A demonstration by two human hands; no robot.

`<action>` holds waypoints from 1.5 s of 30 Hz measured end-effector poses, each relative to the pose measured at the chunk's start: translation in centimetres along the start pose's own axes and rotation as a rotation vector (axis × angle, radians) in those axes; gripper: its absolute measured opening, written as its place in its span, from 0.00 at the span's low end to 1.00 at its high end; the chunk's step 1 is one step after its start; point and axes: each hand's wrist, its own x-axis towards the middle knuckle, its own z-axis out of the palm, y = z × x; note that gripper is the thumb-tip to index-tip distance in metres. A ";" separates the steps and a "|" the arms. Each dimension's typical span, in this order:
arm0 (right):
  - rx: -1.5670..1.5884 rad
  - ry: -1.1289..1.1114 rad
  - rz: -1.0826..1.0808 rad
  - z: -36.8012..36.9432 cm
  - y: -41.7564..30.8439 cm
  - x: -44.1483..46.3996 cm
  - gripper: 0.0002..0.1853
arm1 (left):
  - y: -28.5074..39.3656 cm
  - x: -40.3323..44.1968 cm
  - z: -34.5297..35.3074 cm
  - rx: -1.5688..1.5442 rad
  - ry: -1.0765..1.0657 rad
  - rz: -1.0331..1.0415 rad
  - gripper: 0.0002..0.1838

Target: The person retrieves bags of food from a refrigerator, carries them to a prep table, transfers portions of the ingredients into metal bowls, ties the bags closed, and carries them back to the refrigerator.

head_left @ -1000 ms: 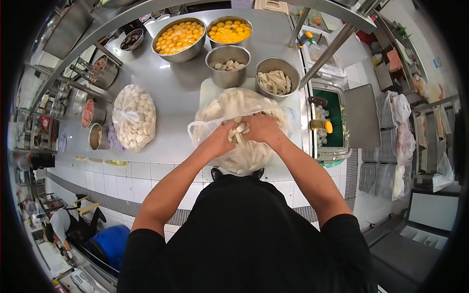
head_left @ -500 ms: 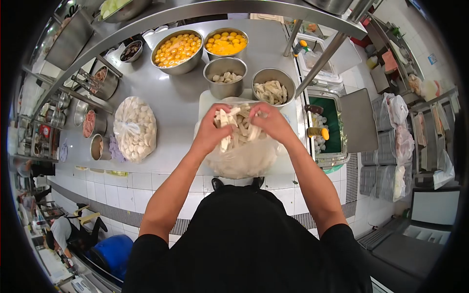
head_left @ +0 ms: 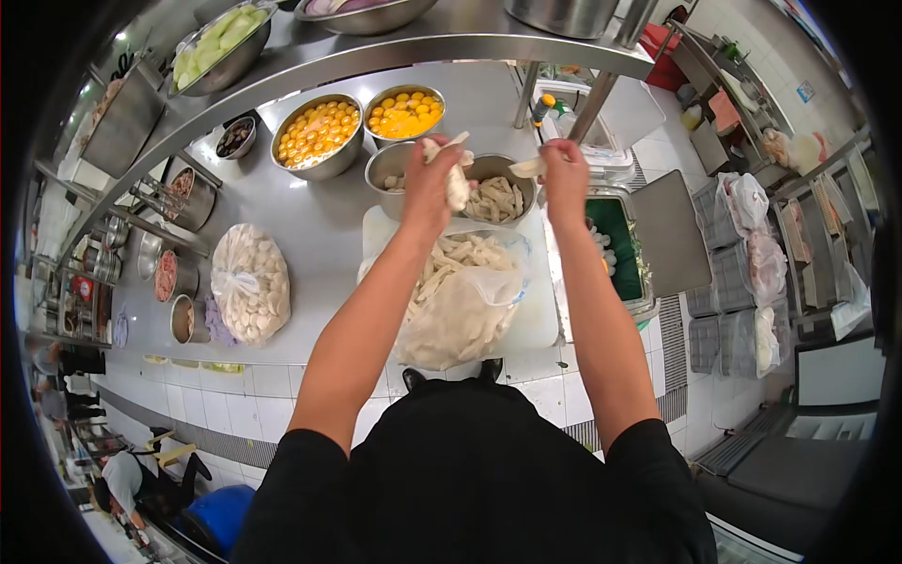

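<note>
My left hand (head_left: 429, 188) is closed round several pale strips (head_left: 458, 188), held above the gap between two steel pots. Between the fingertips of my right hand (head_left: 566, 179) is one pale piece (head_left: 528, 168), at the right rim of the right pot (head_left: 532, 202), which contains similar strips. The left pot (head_left: 381, 174) is partly hidden behind my left hand; a few pale pieces show in it. Nearer my body, an open plastic bag (head_left: 451, 315) full of strips lies on a white board (head_left: 537, 315).
Two steel bowls of yolks (head_left: 318, 136) (head_left: 404, 111) stand behind the pots. A tied bag of pale pieces (head_left: 251, 287) lies to the left. A metal shelf (head_left: 404, 52) crosses above the far side. A green-lined bin (head_left: 611, 221) is at right. Someone bends at lower left (head_left: 125, 479).
Both hands have risen out of the bag with pale pieces and moved forward to the pots, spreading apart. The bag now lies open with strips showing, and the view has shifted.
</note>
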 end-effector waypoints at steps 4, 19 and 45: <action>-0.160 -0.360 0.434 1.2 -0.3 -0.9 0.26 | -3.0 3.5 1.0 0.416 -0.035 -0.264 0.23; -0.804 -0.196 0.346 -1.7 4.6 -4.7 0.23 | -2.2 -3.3 -15.7 1.455 0.134 -0.223 0.20; 0.460 -0.487 0.376 10.0 -13.3 -15.3 0.08 | 18.5 -19.0 -15.9 0.075 0.810 -0.061 0.06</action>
